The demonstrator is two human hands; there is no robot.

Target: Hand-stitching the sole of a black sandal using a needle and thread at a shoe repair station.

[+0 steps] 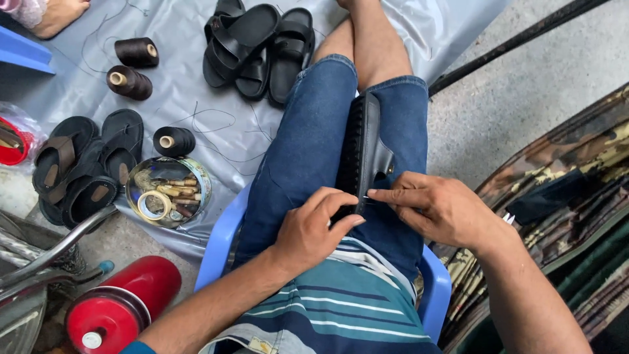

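Sat on the blue plastic chair (219,239), striped shirt & denim shorts nearest the camera. My left hand (313,226) lay on my lap w/ fingers curled onto the near end of the black sandal (363,154), pressing it against my thigh; closed on it, not a full wrap. My right hand (438,206) came in from the right side, thumb & forefinger pinched together on something thin and pale at the sandal's near edge, prob. a needle, too small to be sure. The two hands sat close together, fingertips nearly meeting at that spot.

The sandal stood on its edge between my thighs, long axis running straight away from me toward my knees, sole to the left, strap to the right. Near end was right at both hands; right hand's tips were the ones on the working point, left just behind it as the brace.

Left of my leg, on the grey sheet (190,98): a round tin (168,191) w/ tape roll & bits, a dark thread spool (173,141) just beyond it, a pile of brown-strapped sandals (85,164) beside. A red cylinder (121,305) lay on the ground near left. Farther off, two more spools (134,65) and a heap of black sandals (259,46). Camo fabric (563,196) off to my right.
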